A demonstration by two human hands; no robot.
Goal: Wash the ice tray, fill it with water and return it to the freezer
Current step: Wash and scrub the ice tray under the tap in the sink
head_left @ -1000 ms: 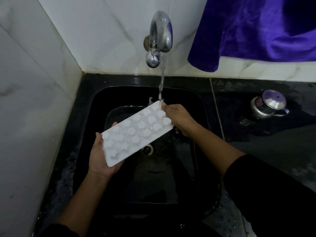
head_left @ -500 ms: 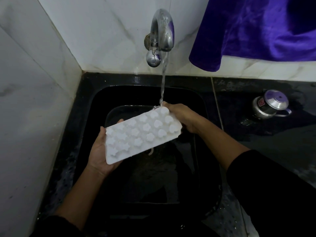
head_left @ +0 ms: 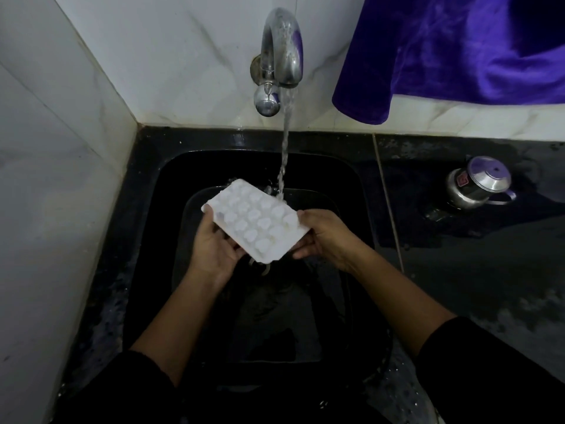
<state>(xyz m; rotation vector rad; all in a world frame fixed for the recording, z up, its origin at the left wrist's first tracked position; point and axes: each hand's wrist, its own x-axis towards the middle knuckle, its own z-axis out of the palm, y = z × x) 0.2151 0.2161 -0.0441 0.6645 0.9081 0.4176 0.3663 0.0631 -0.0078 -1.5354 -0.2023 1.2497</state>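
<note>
You held the white ice tray (head_left: 255,223) between both hands over the black sink (head_left: 146,209), with its moulded shapes facing you and its far end tilted upward. Your left hand (head_left: 214,246) gripped the tray's left side, fingers curled beneath and the thumb by the corner. Your right hand (head_left: 327,237) gripped the right end, thumb on top and fingers wrapped under. Above and beyond your hands, the steel tap (head_left: 282,50) ran a stream of water (head_left: 286,142) that struck the tray's far edge, just ahead of your right thumb. Well to the right of your right hand stood a lidded steel pot (head_left: 477,186) on the dark counter (head_left: 474,270), and a purple cloth (head_left: 458,47) hung above it.
</note>
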